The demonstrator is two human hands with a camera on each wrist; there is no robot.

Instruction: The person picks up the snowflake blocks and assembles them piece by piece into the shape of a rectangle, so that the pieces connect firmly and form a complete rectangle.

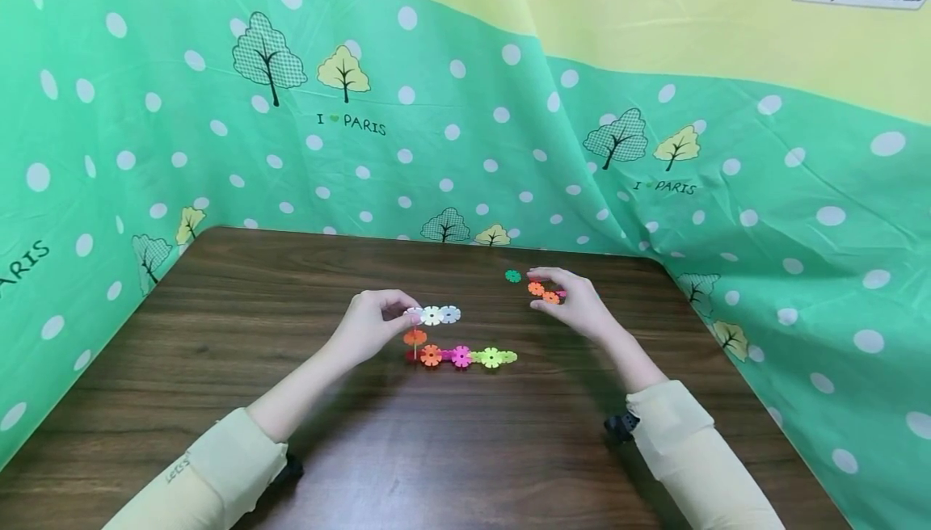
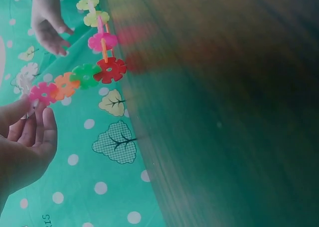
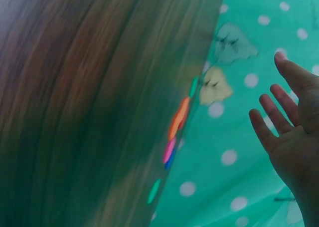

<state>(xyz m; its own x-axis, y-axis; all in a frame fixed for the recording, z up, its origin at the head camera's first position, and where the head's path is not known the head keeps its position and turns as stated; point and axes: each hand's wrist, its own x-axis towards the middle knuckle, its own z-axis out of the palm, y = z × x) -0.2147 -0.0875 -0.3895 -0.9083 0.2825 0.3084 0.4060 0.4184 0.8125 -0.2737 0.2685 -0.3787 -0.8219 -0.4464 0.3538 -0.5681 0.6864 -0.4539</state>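
From far off, I start on the left: a pale sleeve (image 1: 229, 457) covers that arm, and its left hand (image 1: 367, 320) has its thumb and fingers pinched tight on a flower chain. Three white flowers (image 1: 431, 316) in a row stick out just right of the left hand. Under the hand, the chain goes down through a pink flower (image 2: 44, 93), an orange flower (image 2: 65, 85), a green flower (image 2: 85, 76) and a red flower (image 2: 110, 70). Down low, a row runs from the red one toward the right, with orange, then pink, then yellow-green (image 1: 491, 358), on the brown counter (image 1: 465, 449).

Farther right, well apart from the chain, a loose green flower (image 1: 512, 275) lies left of the right hand's fingers. Two orange pieces (image 1: 543, 293) and a bit of pink show between that hand's thumb and fingers. The right hand (image 1: 578, 301) has its fingers apart and bent a little, and I see it above the pieces, holding nothing. Behind both hands hangs a green cloth (image 1: 451, 154) with white dots and trees.
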